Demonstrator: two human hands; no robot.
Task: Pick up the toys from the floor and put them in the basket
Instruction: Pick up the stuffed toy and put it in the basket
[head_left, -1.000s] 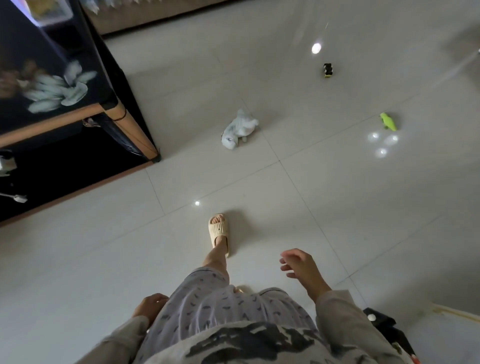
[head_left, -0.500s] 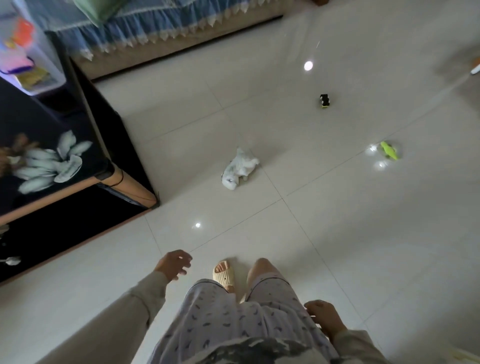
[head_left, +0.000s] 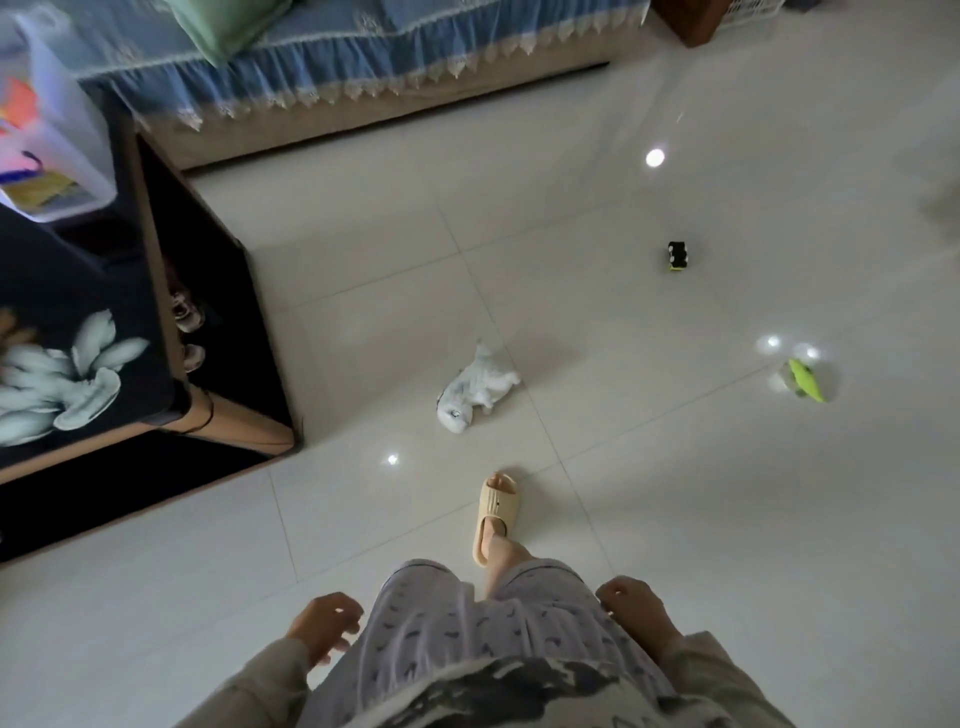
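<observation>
Three toys lie on the pale tiled floor. A white plush toy (head_left: 475, 387) is straight ahead, a step beyond my slippered foot (head_left: 496, 512). Farther off to the right sits a small black toy car (head_left: 678, 256) with a yellow-green edge. A bright green toy animal (head_left: 806, 380) rests at the right. My left hand (head_left: 324, 626) hangs beside my left hip, fingers loosely apart, holding nothing. By my right hip, my right hand (head_left: 636, 616) is loosely curled and also holds nothing. No basket is in view.
A dark glass table (head_left: 78, 332) with a flower print and wooden legs stands at the left, a clear plastic box (head_left: 49, 150) on it. A sofa with a blue lace-edged cover (head_left: 363, 57) runs along the back. Bright light spots reflect on the tiles.
I have stepped forward: the toys are nearer and lower in view, and more of the sofa shows. My left hand has dropped back to my hip and the other foot now leads.
</observation>
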